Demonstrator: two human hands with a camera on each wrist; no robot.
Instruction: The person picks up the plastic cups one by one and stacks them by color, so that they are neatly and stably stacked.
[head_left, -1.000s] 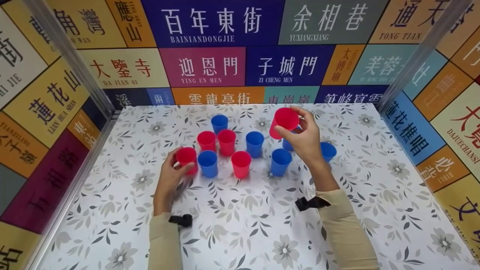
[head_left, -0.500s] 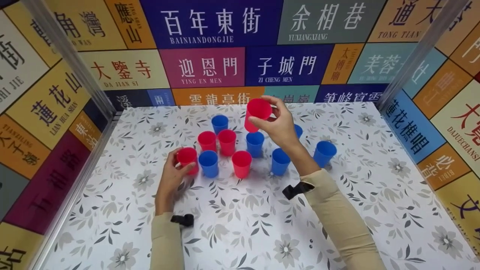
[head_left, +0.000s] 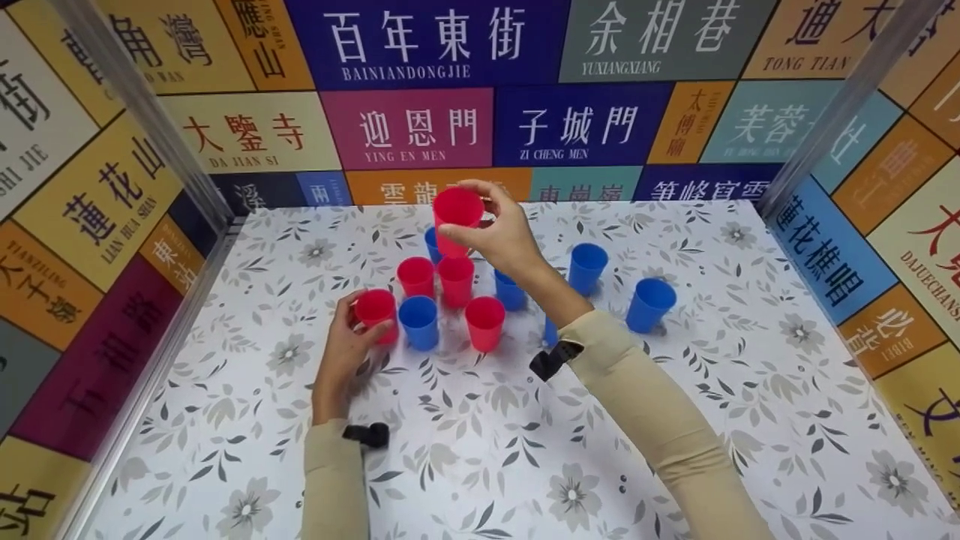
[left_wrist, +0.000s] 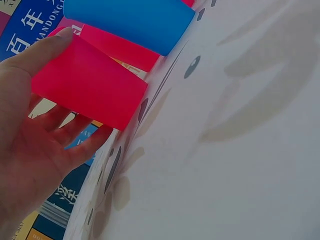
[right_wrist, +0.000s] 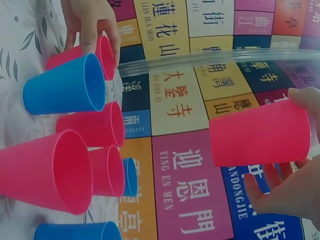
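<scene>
In the head view my right hand (head_left: 504,234) holds a red cup (head_left: 457,210) by its sides, raised over the back of the group. The right wrist view shows this red cup (right_wrist: 260,134) between thumb and fingers, well off the table. My left hand (head_left: 346,345) grips another red cup (head_left: 375,319), standing upright at the group's left end. Thumb on the near side and fingers on the far side wrap that red cup (left_wrist: 90,80) in the left wrist view. Right beside it stands a blue cup (head_left: 418,324).
More upright red cups (head_left: 485,326) stand mid-table. Two blue cups (head_left: 589,268) (head_left: 651,306) are at the right. Another blue cup (head_left: 510,292) is partly hidden by my right arm, and a back blue cup (head_left: 431,244) by the raised cup. Printed panels (head_left: 405,127) wall the table.
My right hand has carried its red cup leftward from above the right-hand blue cups to over the back left ones. My left hand has stayed on its red cup.
</scene>
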